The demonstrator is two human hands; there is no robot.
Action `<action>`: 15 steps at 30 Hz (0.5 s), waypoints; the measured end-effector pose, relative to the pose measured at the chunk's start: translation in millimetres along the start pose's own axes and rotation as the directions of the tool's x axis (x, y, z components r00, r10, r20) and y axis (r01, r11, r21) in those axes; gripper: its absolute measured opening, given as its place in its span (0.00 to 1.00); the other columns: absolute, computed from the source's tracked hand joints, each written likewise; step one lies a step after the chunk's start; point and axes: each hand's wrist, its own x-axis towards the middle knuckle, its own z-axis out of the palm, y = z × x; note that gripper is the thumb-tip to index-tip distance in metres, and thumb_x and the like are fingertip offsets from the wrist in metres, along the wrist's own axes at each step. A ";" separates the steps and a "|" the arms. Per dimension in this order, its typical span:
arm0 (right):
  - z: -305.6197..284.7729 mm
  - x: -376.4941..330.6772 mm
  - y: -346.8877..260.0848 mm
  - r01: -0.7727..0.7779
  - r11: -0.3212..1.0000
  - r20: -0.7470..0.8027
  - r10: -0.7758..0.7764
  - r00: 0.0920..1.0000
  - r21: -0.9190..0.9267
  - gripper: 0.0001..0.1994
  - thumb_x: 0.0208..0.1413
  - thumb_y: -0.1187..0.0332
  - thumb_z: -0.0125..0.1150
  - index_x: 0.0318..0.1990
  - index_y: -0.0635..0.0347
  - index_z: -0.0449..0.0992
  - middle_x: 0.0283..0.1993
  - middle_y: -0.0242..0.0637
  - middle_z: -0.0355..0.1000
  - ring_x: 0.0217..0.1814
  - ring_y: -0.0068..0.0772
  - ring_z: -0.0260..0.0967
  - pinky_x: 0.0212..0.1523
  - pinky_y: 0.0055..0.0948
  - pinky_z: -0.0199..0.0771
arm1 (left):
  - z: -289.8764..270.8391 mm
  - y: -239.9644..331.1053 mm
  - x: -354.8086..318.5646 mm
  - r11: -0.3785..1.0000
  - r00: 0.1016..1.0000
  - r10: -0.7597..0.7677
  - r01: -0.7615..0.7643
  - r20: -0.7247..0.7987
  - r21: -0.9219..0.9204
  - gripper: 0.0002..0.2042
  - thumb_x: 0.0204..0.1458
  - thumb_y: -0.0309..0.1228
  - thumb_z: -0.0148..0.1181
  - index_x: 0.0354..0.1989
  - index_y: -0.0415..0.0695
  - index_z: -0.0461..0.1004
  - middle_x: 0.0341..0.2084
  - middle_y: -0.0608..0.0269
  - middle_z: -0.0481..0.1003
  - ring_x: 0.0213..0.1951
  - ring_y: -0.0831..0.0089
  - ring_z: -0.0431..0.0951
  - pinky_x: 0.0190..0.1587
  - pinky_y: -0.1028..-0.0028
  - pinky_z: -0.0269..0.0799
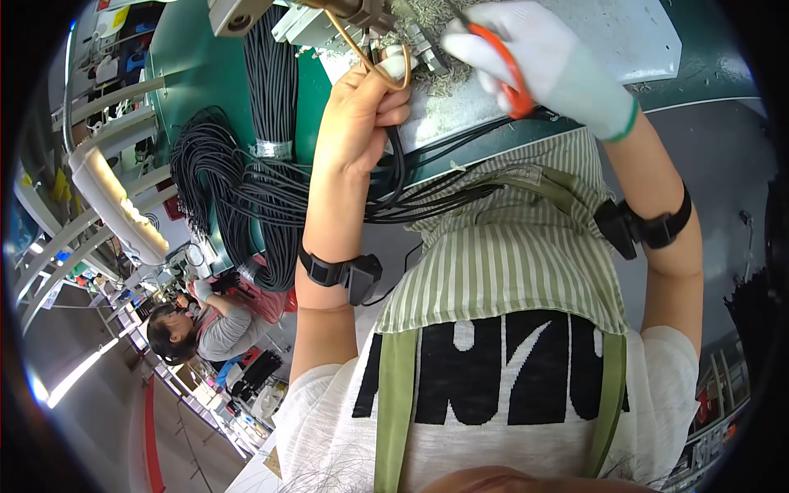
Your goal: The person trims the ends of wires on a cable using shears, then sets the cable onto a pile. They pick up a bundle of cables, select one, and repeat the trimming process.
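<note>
My left hand [355,115], bare apart from white coverings on fingertips, is closed on black cables [398,160] at the front of a metal machine [362,15]. A bent brass-coloured rod [353,45] curves down in front of those fingers. In my right hand [546,62], which wears a white glove with a green cuff, are red-handled scissors [511,70]. Their tips point toward the machine and are partly out of sight. Grey-green scraps [444,82] lie heaped between the two hands on a white board [633,41].
Bundled black cables [271,90] run along the green table [193,74] at left and hang over its edge. More cable ends cross in front of my apron [509,255]. A lamp [115,201] stands at far left. Beyond it a co-worker [222,324] sits at another bench.
</note>
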 end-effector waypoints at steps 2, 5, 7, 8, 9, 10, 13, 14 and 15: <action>-1.0 11.0 -3.7 -0.008 0.998 0.053 0.004 0.999 0.066 0.15 0.56 0.63 0.59 0.23 0.66 0.73 0.16 0.35 0.70 0.15 0.25 0.68 0.18 0.24 0.67 | 3.9 2.0 5.1 1.000 1.000 -0.005 0.004 0.028 0.022 0.04 0.55 0.26 0.54 0.28 0.42 0.70 0.17 0.75 0.63 0.16 0.88 0.53 0.17 0.84 0.46; -0.2 20.4 -5.3 -0.205 0.963 0.162 0.178 0.971 0.173 0.14 0.55 0.63 0.59 0.24 0.65 0.74 0.16 0.35 0.70 0.17 0.24 0.69 0.19 0.24 0.67 | 6.8 12.5 6.9 0.980 0.999 0.016 -0.024 0.038 0.199 0.04 0.54 0.25 0.56 0.28 0.42 0.71 0.17 0.74 0.64 0.16 0.88 0.56 0.17 0.85 0.47; 0.8 22.3 -7.7 -0.246 0.948 0.165 0.214 0.963 0.203 0.14 0.55 0.64 0.59 0.24 0.65 0.74 0.16 0.35 0.70 0.17 0.24 0.69 0.19 0.24 0.67 | 10.3 14.5 6.6 0.963 0.999 0.045 -0.047 0.012 0.265 0.04 0.53 0.25 0.56 0.27 0.42 0.71 0.17 0.74 0.65 0.16 0.88 0.57 0.18 0.85 0.49; 1.5 22.3 -9.2 -0.281 0.932 0.166 0.247 0.955 0.230 0.13 0.54 0.64 0.59 0.24 0.65 0.74 0.17 0.35 0.70 0.18 0.24 0.69 0.19 0.24 0.67 | 12.1 15.2 5.8 0.941 0.997 0.080 -0.072 -0.009 0.331 0.04 0.52 0.25 0.57 0.27 0.42 0.71 0.17 0.75 0.65 0.17 0.88 0.58 0.18 0.85 0.50; 1.7 22.1 -10.2 -0.316 0.914 0.169 0.280 0.945 0.256 0.13 0.54 0.64 0.59 0.24 0.65 0.75 0.17 0.35 0.70 0.18 0.24 0.69 0.19 0.23 0.67 | 13.9 15.7 5.0 0.913 0.993 0.115 -0.096 -0.026 0.396 0.04 0.51 0.24 0.57 0.27 0.41 0.71 0.17 0.75 0.66 0.17 0.88 0.59 0.18 0.86 0.51; 1.5 22.0 -11.1 -0.320 0.912 0.171 0.283 0.944 0.257 0.13 0.54 0.64 0.59 0.24 0.65 0.75 0.17 0.35 0.70 0.18 0.24 0.69 0.19 0.23 0.67 | 17.4 16.2 4.2 0.914 0.993 0.112 -0.092 -0.029 0.395 0.04 0.51 0.24 0.57 0.27 0.41 0.71 0.17 0.75 0.66 0.17 0.88 0.59 0.18 0.86 0.51; 0.4 21.8 -13.5 -0.339 0.913 0.187 0.301 0.935 0.226 0.12 0.53 0.65 0.58 0.24 0.66 0.76 0.17 0.35 0.71 0.18 0.24 0.69 0.19 0.22 0.66 | 27.6 15.6 2.5 0.800 0.955 0.295 -0.238 -0.017 0.551 0.03 0.49 0.23 0.59 0.26 0.42 0.72 0.16 0.75 0.67 0.16 0.88 0.62 0.18 0.86 0.53; 0.0 22.0 -14.1 -0.340 0.913 0.189 0.301 0.935 0.227 0.12 0.53 0.65 0.58 0.24 0.66 0.76 0.17 0.35 0.71 0.18 0.24 0.69 0.19 0.22 0.66 | 24.8 15.9 3.3 0.800 0.955 0.295 -0.236 -0.018 0.552 0.03 0.49 0.23 0.59 0.26 0.42 0.72 0.16 0.75 0.67 0.16 0.88 0.62 0.18 0.86 0.53; -0.6 21.8 -14.4 -0.338 0.910 0.205 0.293 0.934 0.238 0.12 0.53 0.65 0.58 0.24 0.66 0.76 0.17 0.35 0.71 0.18 0.24 0.69 0.19 0.22 0.66 | 19.0 16.1 5.6 0.835 0.972 0.231 -0.181 -0.034 0.519 0.03 0.49 0.23 0.59 0.26 0.42 0.72 0.16 0.75 0.67 0.16 0.88 0.62 0.18 0.85 0.54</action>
